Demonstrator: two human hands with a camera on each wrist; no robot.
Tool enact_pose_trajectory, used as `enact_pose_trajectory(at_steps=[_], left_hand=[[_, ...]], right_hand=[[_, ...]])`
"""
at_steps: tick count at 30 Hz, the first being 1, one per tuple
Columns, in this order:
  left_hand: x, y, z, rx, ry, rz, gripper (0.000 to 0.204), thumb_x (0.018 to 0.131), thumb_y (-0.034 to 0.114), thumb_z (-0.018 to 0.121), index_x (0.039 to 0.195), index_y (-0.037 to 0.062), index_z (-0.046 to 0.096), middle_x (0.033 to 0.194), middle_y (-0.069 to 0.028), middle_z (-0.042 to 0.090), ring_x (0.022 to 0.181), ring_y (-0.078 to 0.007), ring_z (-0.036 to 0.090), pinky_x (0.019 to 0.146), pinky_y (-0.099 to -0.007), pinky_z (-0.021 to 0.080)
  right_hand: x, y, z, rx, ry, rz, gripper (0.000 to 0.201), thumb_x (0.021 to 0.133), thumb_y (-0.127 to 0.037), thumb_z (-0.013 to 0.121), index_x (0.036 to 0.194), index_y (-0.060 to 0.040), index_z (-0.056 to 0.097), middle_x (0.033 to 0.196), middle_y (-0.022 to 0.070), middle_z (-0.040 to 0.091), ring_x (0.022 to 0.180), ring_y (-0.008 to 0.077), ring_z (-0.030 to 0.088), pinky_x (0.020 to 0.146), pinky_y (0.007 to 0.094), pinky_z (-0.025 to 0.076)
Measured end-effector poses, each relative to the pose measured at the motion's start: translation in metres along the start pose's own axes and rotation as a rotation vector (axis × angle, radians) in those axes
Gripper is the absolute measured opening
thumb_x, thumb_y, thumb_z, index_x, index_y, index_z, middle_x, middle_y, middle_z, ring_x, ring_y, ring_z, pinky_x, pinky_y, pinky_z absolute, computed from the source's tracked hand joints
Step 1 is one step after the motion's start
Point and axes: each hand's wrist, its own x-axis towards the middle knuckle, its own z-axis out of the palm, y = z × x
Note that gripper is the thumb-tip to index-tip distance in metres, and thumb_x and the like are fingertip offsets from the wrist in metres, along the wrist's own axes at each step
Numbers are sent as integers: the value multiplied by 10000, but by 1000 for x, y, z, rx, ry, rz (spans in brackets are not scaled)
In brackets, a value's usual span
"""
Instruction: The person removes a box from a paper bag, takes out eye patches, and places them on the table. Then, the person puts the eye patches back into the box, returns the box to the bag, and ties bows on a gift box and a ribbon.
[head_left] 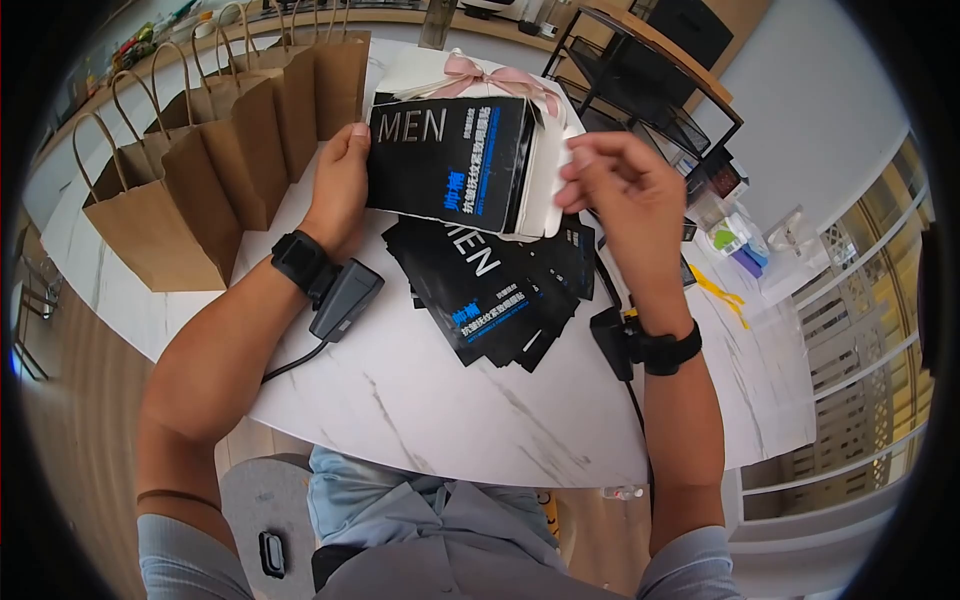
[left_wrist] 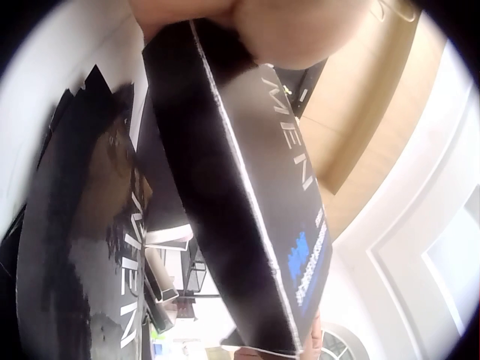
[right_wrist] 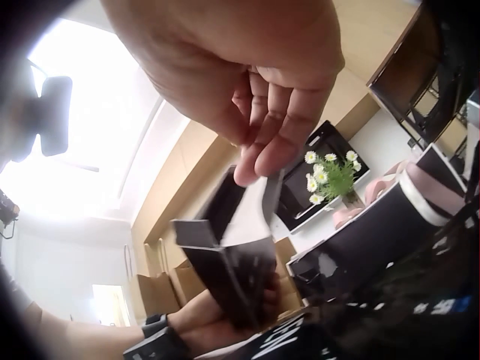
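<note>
A black box (head_left: 440, 165) with "MEN" and blue print is held tilted above the table. My left hand (head_left: 342, 185) grips its left end, thumb on the edge; the left wrist view shows the hand at the top of the box (left_wrist: 289, 187). At the other end, which is open, my right hand (head_left: 628, 195) pinches the raised white flap (head_left: 546, 175) between thumb and fingertips. The right wrist view shows the fingers (right_wrist: 262, 154) over the box's open end (right_wrist: 232, 255). Under the box lies a fanned pile of black packets (head_left: 490, 300).
Several brown paper bags (head_left: 165, 220) stand at the left of the marble table (head_left: 440, 420). Behind the black box sits a white box with a pink ribbon bow (head_left: 480, 78). Clear and coloured items (head_left: 740, 245) lie at the right, near a yellow strip (head_left: 720, 292). Cables run from both wrists.
</note>
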Motion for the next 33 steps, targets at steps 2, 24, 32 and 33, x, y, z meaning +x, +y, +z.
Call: enact_pose_trajectory(at_steps=[2, 24, 32, 33], left_hand=[[0, 0, 0, -69, -20, -47, 332, 1097, 300, 403, 1180, 50, 605, 1096, -29, 664, 984, -117, 625, 918, -305, 509], [-16, 18, 11, -265, -170, -298, 314, 1095, 296, 412, 1147, 56, 607, 1066, -39, 679, 929, -136, 645, 882, -335, 549], [-13, 14, 9, -213, -146, -315, 324, 1089, 346, 418, 1194, 83, 574, 1087, -44, 660, 971, -167, 666, 870, -377, 580], [-12, 12, 8, -212, -145, -316, 324, 1089, 346, 418, 1194, 83, 574, 1087, -44, 660, 971, -167, 666, 870, -377, 580]], right_hand=[[5, 8, -19, -68, -12, 86, 378, 911, -99, 734, 1249, 23, 616, 1050, 126, 702, 941, 178, 707, 798, 280, 575], [4, 14, 30, -214, -336, -581, 1074, 724, -311, 861, 1567, -115, 227, 1591, 189, 228, 1441, 378, 301, 1093, 494, 418], [7, 13, 27, -219, -301, -449, 953, 752, -462, 862, 1483, -70, 392, 1557, 205, 258, 1446, 377, 293, 1003, 452, 527], [9, 16, 27, -230, -293, -466, 966, 743, -503, 857, 1473, -68, 398, 1549, 208, 264, 1435, 377, 315, 975, 441, 551]])
